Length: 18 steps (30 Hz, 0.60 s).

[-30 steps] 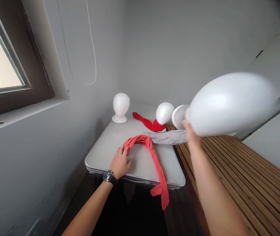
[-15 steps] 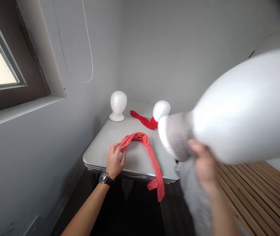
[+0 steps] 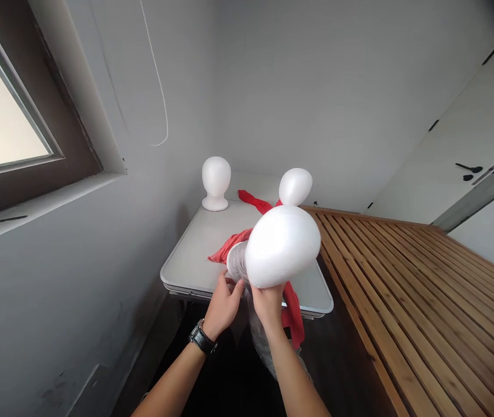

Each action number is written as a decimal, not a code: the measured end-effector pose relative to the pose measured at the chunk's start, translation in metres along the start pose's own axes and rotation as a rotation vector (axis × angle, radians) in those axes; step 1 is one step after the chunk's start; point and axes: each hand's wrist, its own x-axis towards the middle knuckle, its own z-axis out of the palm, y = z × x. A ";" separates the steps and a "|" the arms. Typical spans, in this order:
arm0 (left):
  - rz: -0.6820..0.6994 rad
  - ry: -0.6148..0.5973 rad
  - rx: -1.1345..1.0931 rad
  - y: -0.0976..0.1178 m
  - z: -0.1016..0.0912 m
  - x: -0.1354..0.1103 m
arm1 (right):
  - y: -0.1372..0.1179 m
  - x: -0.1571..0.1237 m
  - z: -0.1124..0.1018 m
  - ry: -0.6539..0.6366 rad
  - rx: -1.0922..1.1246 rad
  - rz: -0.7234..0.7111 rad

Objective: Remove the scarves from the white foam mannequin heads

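two hands meet under a white foam mannequin head (image 3: 282, 246) held in the air just in front of the near edge of the table (image 3: 194, 255). in the head view, the left hand (image 3: 224, 304), with a dark wristwatch (image 3: 202, 339) on its wrist, reaches up to the neck end of the foam head, fingers curled against the base where a grey cloth (image 3: 258, 330) is bunched — whether this grip is fully clenched on the base or only touching it, i cannot tell. the right hand (image 3: 268, 302) is clenched on the underside of the foam head, its grip grasping the head and the grey cloth together; the cloth hangs down below both hands between the forearms.

the foam head lies tilted, its rounded crown toward the right and its neck toward the left. behind and partly under it a coral-red scarf (image 3: 292, 307) lies on the table, one end showing at the left of the head and the other draping over the near table edge.

farther back on the table stand two more mannequin heads — a bare one (image 3: 216, 181) near the left wall, upright, and another (image 3: 295, 186) to the right with a red scarf (image 3: 255, 201) trailing from its neck. a slatted wooden bench (image 3: 424, 301) runs along the right side, touching the table's right edge. a window (image 3: 7, 121) sits in the left wall.
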 end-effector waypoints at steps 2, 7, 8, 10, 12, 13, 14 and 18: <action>0.041 0.023 0.143 -0.002 -0.003 0.006 | 0.004 -0.002 -0.006 0.031 -0.051 -0.016; 0.101 0.091 0.340 -0.002 -0.004 0.010 | 0.010 -0.010 -0.018 -0.095 0.132 0.162; 0.091 0.087 0.342 -0.001 -0.003 0.009 | 0.011 -0.011 -0.020 -0.097 0.164 0.189; 0.067 0.060 0.319 0.002 0.000 0.008 | 0.012 -0.012 -0.021 -0.087 0.216 0.241; 0.046 0.021 0.269 0.006 0.004 0.005 | 0.012 -0.012 -0.020 -0.103 0.295 0.308; 0.037 -0.006 0.244 0.008 0.007 0.003 | 0.012 -0.013 -0.019 -0.124 0.344 0.351; 0.031 -0.041 0.225 0.009 0.010 0.001 | 0.012 -0.013 -0.018 -0.147 0.393 0.397; 0.028 -0.138 0.199 0.014 0.022 -0.007 | 0.011 -0.013 -0.015 -0.160 0.519 0.542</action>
